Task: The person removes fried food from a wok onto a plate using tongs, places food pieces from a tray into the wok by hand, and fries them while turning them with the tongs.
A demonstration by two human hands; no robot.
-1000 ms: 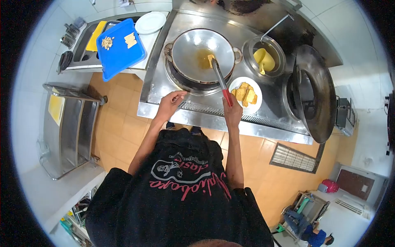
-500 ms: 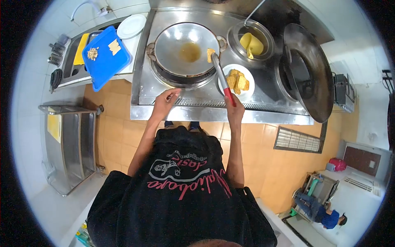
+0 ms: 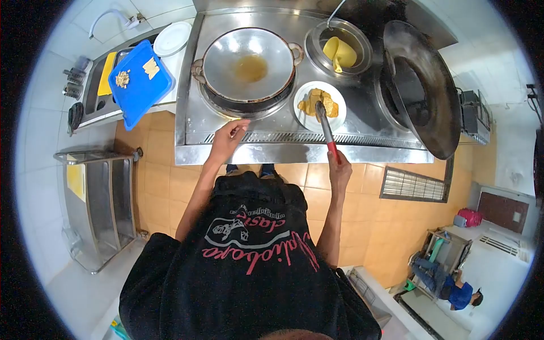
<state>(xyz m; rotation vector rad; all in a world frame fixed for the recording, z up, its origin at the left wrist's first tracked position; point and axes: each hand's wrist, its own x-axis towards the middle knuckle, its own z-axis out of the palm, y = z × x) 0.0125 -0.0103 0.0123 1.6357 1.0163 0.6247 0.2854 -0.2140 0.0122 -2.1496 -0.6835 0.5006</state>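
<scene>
My right hand (image 3: 339, 169) is closed round the red handle of metal tongs (image 3: 327, 130). The tongs' tips rest at the golden-brown fried pieces (image 3: 310, 105) heaped on a white plate (image 3: 302, 120); whether they still grip a piece is not clear. Loosely bent and holding nothing visible, my left hand (image 3: 228, 140) hovers by the stove's front edge, below the wok. A two-handled wok (image 3: 218, 63) sits on the left burner with a small pool of brownish oil (image 3: 251, 68) at its bottom.
A metal pot (image 3: 367, 55) holding a yellow scoop (image 3: 341, 52) stands behind the plate. At right, a large dark wok (image 3: 441, 107) leans tilted. A blue tray (image 3: 148, 92) with chopped and sliced food lies left. A seated person (image 3: 456, 290) is far right.
My right hand has brought the tongs from the wok's right rim down to the plate, and the piece they held is now over the plate. My left hand has barely moved.
</scene>
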